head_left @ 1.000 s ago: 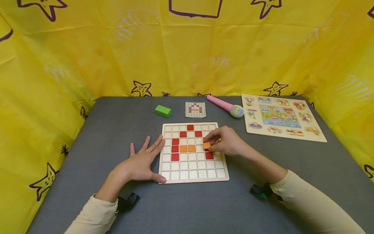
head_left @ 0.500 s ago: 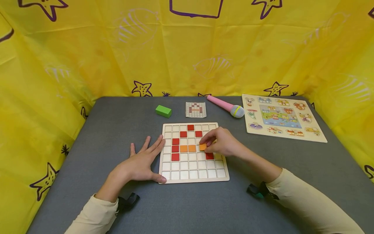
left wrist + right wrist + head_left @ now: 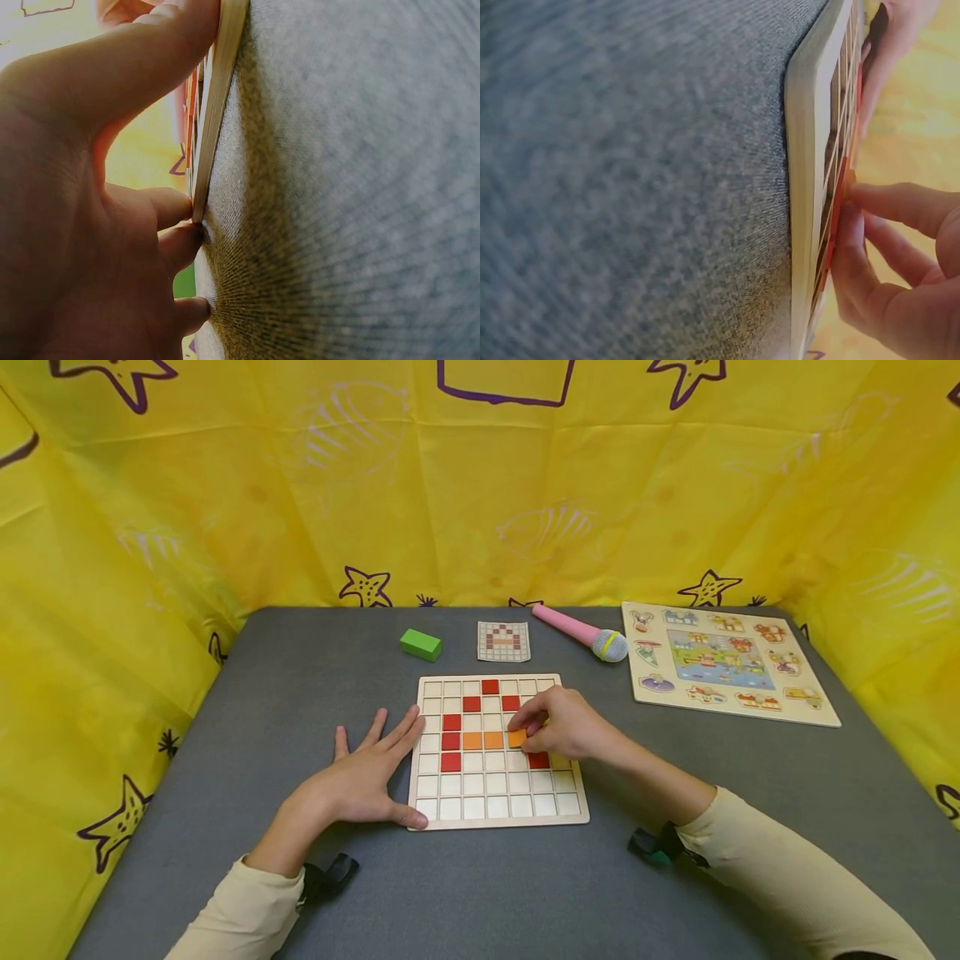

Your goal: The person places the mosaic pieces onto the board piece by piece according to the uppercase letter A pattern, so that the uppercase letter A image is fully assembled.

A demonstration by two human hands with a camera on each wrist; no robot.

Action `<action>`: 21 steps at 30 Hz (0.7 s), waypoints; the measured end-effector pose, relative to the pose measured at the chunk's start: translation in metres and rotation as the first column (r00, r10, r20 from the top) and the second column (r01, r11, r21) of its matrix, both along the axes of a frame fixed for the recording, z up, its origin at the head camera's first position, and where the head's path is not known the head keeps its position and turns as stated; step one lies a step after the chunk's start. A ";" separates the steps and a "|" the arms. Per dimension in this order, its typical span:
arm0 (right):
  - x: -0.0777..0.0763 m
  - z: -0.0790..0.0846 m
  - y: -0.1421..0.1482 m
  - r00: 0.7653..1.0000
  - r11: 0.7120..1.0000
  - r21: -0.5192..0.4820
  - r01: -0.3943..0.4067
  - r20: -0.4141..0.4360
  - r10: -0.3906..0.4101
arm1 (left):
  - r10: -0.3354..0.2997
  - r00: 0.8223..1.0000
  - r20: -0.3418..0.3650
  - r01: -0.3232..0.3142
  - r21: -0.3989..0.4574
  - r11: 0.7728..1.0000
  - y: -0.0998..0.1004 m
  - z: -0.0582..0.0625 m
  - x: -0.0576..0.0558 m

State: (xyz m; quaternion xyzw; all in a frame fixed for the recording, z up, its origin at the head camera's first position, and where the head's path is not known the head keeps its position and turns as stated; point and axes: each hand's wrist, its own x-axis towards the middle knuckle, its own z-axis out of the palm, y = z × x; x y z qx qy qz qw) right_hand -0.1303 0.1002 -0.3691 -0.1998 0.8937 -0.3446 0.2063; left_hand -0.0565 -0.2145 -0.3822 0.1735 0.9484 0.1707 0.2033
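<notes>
A wooden grid board (image 3: pixel 498 826) lies flat on the grey table, with several red tiles (image 3: pixel 451 762) and two orange tiles (image 3: pixel 482 741) set in its squares. My right hand (image 3: pixel 567 724) pinches another orange tile (image 3: pixel 516 738) between thumb and fingers, right at the square beside that orange pair. The right wrist view shows these fingertips (image 3: pixel 857 193) close over the board's surface. My left hand (image 3: pixel 367 777) is spread at the board's left edge, thumb on the lower left corner and fingertips at the upper left side. In the left wrist view its fingers (image 3: pixel 176 206) touch the board's edge.
Behind the board lie a green block (image 3: pixel 421 645), a small pattern card (image 3: pixel 503 642) and a pink toy microphone (image 3: pixel 579 632). A wooden picture puzzle (image 3: pixel 731 664) lies at the back right. Yellow patterned cloth (image 3: pixel 480 485) encloses the table (image 3: pixel 480 893) at the back and sides.
My right hand has moved left with the orange tile, from over the red tiles on the right to the square beside the orange pair. The left hand has stayed in place.
</notes>
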 end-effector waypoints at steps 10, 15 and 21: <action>0.000 0.000 -0.004 0.999 1.000 0.013 -0.022 -0.034 0.023 | 0.001 1.000 0.007 -0.001 0.001 1.000 0.000 0.000 0.000; 0.000 0.002 -0.006 0.999 1.000 0.013 -0.027 -0.045 0.027 | 0.004 1.000 0.009 -0.004 -0.001 1.000 0.000 0.000 0.000; 0.001 0.003 -0.007 0.999 1.000 0.024 -0.019 -0.037 0.020 | 0.005 1.000 0.010 -0.005 0.001 1.000 0.000 0.001 0.000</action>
